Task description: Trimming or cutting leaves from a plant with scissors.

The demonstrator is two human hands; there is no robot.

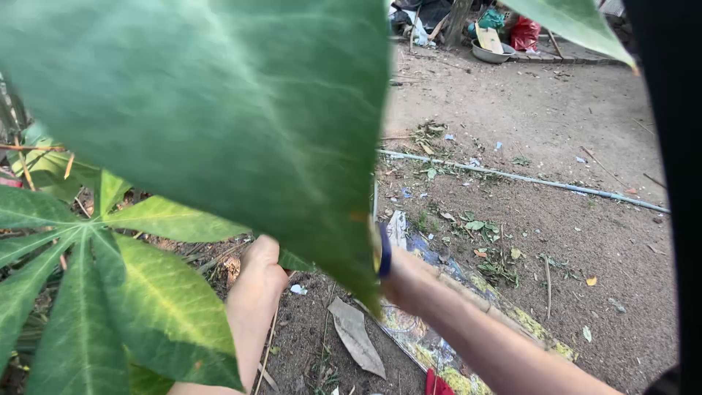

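the big blurred leaf [219,124] fills the upper left and hangs right in front of the camera, so it serves as the landmark here. below it on the left spreads a lobed, finger-shaped leaf [95,292] with pale veins. to its right lies bare dirt ground [556,219], crossed by a thin grey pipe [526,178]; far beyond the leaf's top right edge sits a metal basin [491,51] among clutter. under the leaf's lower tip a printed plastic sheet [417,329] lies on the soil, with a dry brown leaf [357,336] beside it.

the left hand [257,278] reaches up beneath the big leaf, fingers hidden behind it, so i cannot tell whether it grips anything. the right hand [398,274] is mostly covered by the leaf's edge too; a blue and yellow object [383,250], perhaps a tool handle, shows at it, seemingly held. working well here likely means pushing the leaf aside first, so both hands and the stem stay in sight.
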